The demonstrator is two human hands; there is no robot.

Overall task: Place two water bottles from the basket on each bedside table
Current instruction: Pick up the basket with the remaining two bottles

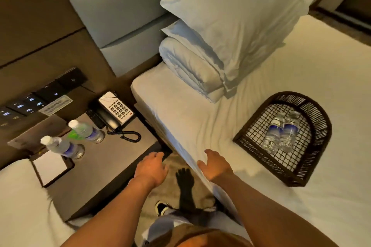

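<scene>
From the head camera, two water bottles are seen standing upright on the bedside table [128, 152]: the near bottle [61, 146] just beside a framed white card [50, 168], the far bottle [86, 131] a little behind it, near the telephone [114, 111] and its coiled cord [130, 136]. This table can be judged as served. Two more bottles [281, 132] are left lying side by side in the dark wicker basket [313, 118], which is set on the bed [200, 118] to the right. The second table is not in view, so that half is judged still to be done. Both hands are shown empty: the left hand [151, 168] is held loosely spread over the gap between table and bed, the right hand [214, 164] is opened wide above the mattress edge, angled toward the basket. Stacked pillows [230, 26] are piled at the headboard, well apart from the basket; nothing is seen blocking the reach across the sheet.
</scene>
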